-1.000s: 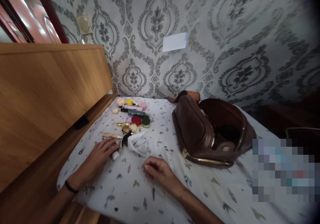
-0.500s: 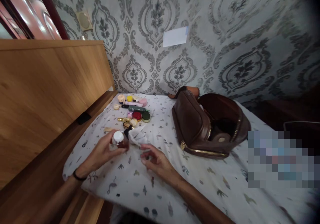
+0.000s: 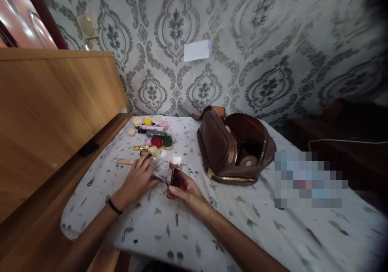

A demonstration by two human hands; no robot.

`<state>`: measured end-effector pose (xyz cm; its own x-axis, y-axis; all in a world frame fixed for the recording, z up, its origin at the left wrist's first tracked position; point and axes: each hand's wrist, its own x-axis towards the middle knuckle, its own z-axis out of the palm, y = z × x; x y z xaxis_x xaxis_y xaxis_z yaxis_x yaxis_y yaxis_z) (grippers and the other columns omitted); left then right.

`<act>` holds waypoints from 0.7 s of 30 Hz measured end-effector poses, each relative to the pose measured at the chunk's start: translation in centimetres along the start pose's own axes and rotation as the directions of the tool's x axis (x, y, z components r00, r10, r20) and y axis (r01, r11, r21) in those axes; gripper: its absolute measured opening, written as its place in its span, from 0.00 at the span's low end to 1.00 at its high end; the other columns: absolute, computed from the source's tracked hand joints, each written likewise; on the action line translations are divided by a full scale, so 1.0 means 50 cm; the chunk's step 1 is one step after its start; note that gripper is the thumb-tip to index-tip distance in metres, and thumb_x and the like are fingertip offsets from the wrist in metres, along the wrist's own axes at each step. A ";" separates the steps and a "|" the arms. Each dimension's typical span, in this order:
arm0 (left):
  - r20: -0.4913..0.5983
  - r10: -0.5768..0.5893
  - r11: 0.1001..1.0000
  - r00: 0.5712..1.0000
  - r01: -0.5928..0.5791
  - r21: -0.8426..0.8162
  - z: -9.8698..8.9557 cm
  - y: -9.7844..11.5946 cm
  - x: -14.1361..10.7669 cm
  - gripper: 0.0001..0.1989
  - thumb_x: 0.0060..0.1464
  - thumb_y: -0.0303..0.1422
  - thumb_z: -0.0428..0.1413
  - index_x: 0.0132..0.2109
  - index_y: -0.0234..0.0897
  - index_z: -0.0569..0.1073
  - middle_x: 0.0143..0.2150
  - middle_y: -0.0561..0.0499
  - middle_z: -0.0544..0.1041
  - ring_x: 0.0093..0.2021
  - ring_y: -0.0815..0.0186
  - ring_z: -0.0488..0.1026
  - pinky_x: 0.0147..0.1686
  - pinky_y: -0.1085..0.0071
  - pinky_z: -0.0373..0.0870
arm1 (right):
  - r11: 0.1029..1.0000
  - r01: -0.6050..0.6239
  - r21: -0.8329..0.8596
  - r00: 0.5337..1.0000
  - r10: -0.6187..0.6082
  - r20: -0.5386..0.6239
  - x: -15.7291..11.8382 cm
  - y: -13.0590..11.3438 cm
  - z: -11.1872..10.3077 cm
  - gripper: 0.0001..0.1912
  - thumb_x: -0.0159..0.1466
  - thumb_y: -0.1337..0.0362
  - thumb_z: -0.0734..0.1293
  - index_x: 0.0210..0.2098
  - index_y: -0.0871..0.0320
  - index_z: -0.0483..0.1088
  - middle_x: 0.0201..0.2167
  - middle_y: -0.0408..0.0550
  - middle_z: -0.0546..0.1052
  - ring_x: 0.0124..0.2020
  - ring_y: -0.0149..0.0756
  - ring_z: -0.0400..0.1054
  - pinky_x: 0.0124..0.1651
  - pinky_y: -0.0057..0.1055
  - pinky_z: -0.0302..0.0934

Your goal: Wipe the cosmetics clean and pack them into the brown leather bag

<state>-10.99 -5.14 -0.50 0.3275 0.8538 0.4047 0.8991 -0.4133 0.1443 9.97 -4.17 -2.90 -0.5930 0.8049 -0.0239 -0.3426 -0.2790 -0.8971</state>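
My right hand (image 3: 189, 193) grips a small reddish-brown bottle (image 3: 175, 176) with a white cap, held upright near the middle of the bed edge. My left hand (image 3: 140, 175) reaches over a crumpled white cloth or tissue (image 3: 160, 165), its fingers bent beside a dark item; whether they grip it is unclear. Several cosmetics lie just beyond: a gold tube (image 3: 141, 147), a red jar (image 3: 157, 142), a dark green jar (image 3: 167, 143), a green tube (image 3: 156, 133) and a yellow-lidded jar (image 3: 147, 121). A beige flat stick (image 3: 124, 161) rests left of my left hand.
An open brown leather bag (image 3: 216, 146) with gold zippers stands to the right, an orange-brown item (image 3: 216, 110) behind it. A wooden panel (image 3: 60, 98) rises at the left. Patterned wallpaper with a white card (image 3: 197, 50) is behind. A blurred patch covers the far right.
The bottle has passed from my left hand to my right hand. My left hand has moved to the white cloth. The view has shifted right.
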 end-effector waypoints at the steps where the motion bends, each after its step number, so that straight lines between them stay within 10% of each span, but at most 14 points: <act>1: 0.033 0.047 0.998 0.998 -0.048 0.031 0.006 -0.004 -0.005 0.12 0.60 0.33 0.52 0.50 0.35 0.71 0.54 0.39 0.73 0.65 0.48 0.58 0.61 0.46 0.55 | 1.000 0.004 0.003 1.000 -0.004 -0.017 0.001 0.001 -0.001 0.30 0.49 0.52 0.77 0.46 0.55 0.65 0.38 0.44 0.73 0.32 0.33 0.73 0.29 0.26 0.61; 6: -0.109 -0.138 0.975 0.984 0.116 -0.189 -0.029 0.010 -0.002 0.08 0.61 0.29 0.47 0.35 0.37 0.69 0.36 0.47 0.75 0.44 0.56 0.70 0.47 0.59 0.67 | 0.998 0.039 -0.056 0.997 -0.042 -0.063 0.005 0.004 -0.008 0.28 0.49 0.53 0.77 0.45 0.54 0.65 0.36 0.42 0.73 0.31 0.33 0.71 0.29 0.27 0.62; 11: -0.101 -0.357 0.718 0.929 0.204 -0.665 -0.104 0.076 0.033 0.09 0.63 0.37 0.47 0.40 0.37 0.69 0.40 0.48 0.74 0.41 0.63 0.71 0.37 0.71 0.67 | 0.982 0.113 -0.152 0.993 -0.119 -0.027 0.006 0.011 -0.009 0.28 0.49 0.56 0.78 0.45 0.54 0.68 0.40 0.44 0.75 0.43 0.37 0.71 0.47 0.34 0.66; 16: -0.036 -0.201 0.840 0.979 0.153 -0.521 -0.090 0.130 0.049 0.06 0.59 0.31 0.46 0.38 0.39 0.66 0.34 0.51 0.71 0.36 0.63 0.67 0.38 0.68 0.63 | 0.936 0.163 -0.312 0.983 -0.180 -0.026 0.000 0.020 -0.007 0.28 0.49 0.57 0.77 0.47 0.55 0.69 0.46 0.48 0.77 0.49 0.44 0.70 0.56 0.43 0.62; 21: -0.042 -0.390 0.715 0.920 0.275 -0.643 -0.053 0.122 0.066 0.08 0.61 0.36 0.48 0.42 0.39 0.67 0.37 0.51 0.72 0.39 0.63 0.69 0.43 0.68 0.64 | 0.832 0.185 -0.523 0.971 -0.238 -0.035 -0.004 0.017 -0.009 0.29 0.48 0.63 0.76 0.49 0.56 0.70 0.46 0.49 0.76 0.47 0.44 0.70 0.56 0.44 0.62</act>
<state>-5.20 -5.71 4.11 -0.0620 0.9334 0.3535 0.5462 -0.2647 0.7947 10.15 -4.32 -3.85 -0.4689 0.8658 0.1747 -0.0134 0.1909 -0.9815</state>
